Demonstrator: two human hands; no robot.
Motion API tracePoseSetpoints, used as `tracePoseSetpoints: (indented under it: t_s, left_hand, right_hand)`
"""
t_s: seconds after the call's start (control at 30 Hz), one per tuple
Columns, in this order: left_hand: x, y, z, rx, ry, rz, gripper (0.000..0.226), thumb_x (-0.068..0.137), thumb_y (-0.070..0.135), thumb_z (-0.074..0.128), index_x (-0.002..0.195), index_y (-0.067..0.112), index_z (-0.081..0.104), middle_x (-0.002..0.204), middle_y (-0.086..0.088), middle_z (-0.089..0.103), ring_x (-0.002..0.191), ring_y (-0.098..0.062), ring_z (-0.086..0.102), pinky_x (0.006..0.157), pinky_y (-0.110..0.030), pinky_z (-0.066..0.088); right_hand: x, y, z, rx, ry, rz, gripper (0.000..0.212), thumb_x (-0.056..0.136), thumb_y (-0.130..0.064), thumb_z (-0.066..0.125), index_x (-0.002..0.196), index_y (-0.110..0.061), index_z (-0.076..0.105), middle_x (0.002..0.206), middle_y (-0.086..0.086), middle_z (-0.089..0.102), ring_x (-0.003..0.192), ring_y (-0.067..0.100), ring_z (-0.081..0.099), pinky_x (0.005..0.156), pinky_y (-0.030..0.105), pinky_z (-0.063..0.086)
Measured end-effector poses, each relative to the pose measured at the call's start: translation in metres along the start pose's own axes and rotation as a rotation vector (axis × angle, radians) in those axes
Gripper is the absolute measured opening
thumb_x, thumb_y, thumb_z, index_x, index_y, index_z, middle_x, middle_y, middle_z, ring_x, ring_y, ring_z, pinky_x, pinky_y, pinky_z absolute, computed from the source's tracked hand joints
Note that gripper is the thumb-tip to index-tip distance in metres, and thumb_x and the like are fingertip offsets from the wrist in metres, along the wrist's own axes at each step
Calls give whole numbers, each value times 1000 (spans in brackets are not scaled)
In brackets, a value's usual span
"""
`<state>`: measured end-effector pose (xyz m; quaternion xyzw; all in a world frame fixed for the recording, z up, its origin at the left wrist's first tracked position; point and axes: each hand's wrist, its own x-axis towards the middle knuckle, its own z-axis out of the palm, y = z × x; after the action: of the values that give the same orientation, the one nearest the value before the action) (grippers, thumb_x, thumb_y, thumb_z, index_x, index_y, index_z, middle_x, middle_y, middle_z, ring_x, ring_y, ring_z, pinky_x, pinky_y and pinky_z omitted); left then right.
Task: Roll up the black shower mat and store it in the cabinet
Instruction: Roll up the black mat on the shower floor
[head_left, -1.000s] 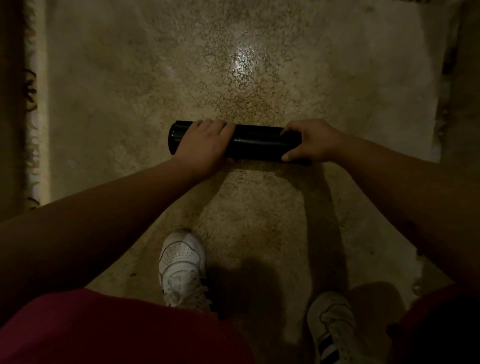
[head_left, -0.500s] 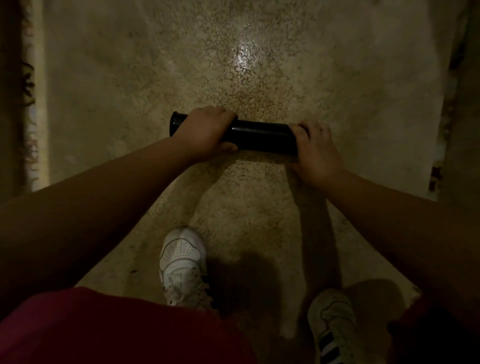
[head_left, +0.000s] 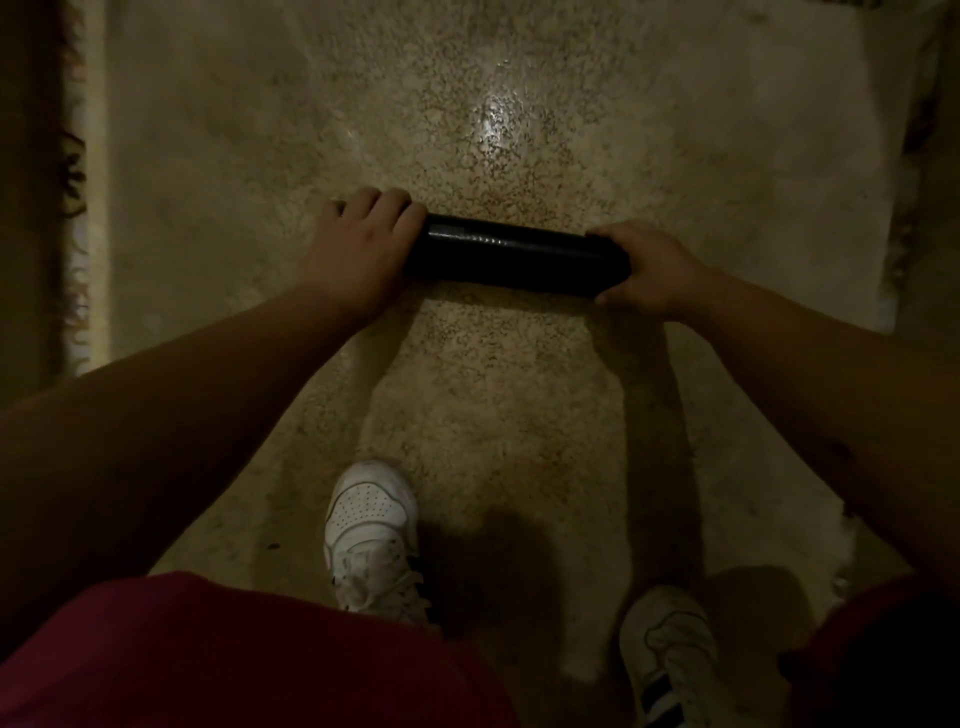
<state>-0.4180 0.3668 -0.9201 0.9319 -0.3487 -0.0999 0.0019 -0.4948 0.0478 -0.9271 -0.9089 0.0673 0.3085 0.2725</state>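
Mat (head_left: 511, 255), fully rolled, lies across the speckled floor (head_left: 519, 415) ahead of our shoes (head_left: 371, 535). Our left hand (head_left: 358, 249) curls over its left end; our right hand (head_left: 652, 273) grips its right end.

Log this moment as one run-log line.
stage: mat rolled, not stored | black shower mat: tight roll on floor | left hand: grips left end | right hand: grips right end | cabinet: not in view
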Motion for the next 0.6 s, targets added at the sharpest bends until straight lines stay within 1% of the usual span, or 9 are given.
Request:
tracePoseSetpoints:
  t_s: [0.07,0.13,0.17,0.23,0.3,0.37,0.4,0.5,0.6]
  left_hand:
    - [4,-4,-4,-52,-14,26,46,85,22,61,126,5,48,128,-20,54,111,-41,50,81,-54,46]
    - [8,-9,-6,-108,-27,43,51,84,22,64,130,5,48,129,-20,54,112,-41,49,83,-53,47]
    - [10,-11,-7,-134,-31,49,56,83,24,67,132,5,48,130,-20,54,112,-42,49,84,-52,47]
    - [15,-13,-6,-188,-57,34,70,79,28,72,138,6,42,132,-19,55,114,-42,49,87,-51,46]
    - [21,-17,-6,-269,-86,-57,82,76,32,76,143,10,33,130,-19,56,115,-39,51,88,-50,48]
    - [25,-21,-4,-326,-95,-102,74,74,36,77,134,14,41,122,-18,58,110,-36,54,85,-47,49]
    - [27,-23,-3,-336,-103,-96,65,73,37,77,127,16,47,118,-17,58,107,-35,55,84,-44,48]
    - [31,-30,-2,-390,-130,-73,60,72,33,79,121,15,52,118,-15,56,110,-32,52,87,-42,43]
    - [31,-36,1,-367,-137,-25,74,73,29,79,136,12,44,132,-18,47,124,-35,42,99,-49,42]
  right_hand:
    - [-12,2,9,-3,153,-41,75,76,-20,76,139,-7,38,137,17,36,123,29,39,103,32,31]
    - [-28,4,23,-13,355,-106,63,79,-23,72,132,-6,41,132,18,41,117,29,44,100,41,39]
    - [-32,6,29,-23,402,-118,64,79,-23,73,131,-7,40,133,18,43,119,31,43,100,45,39]
    - [-29,8,34,-23,396,-94,74,75,-26,77,135,-9,38,136,17,44,125,32,41,103,48,36]
    - [-18,9,29,2,405,-65,61,73,-32,77,124,-19,45,119,6,52,109,24,50,92,45,46]
    - [-10,9,21,-18,417,-61,44,74,-37,73,108,-27,48,102,-7,48,92,16,51,72,33,44]
    - [-8,10,18,-28,410,-74,43,74,-37,72,108,-27,48,101,-7,47,91,17,52,71,32,42]
    - [-6,17,16,-88,385,-116,64,73,-29,76,127,-16,45,129,8,42,104,24,52,82,37,48]
    - [-3,18,22,-200,386,-93,76,74,-18,74,138,-9,34,140,14,36,115,34,49,89,44,47]
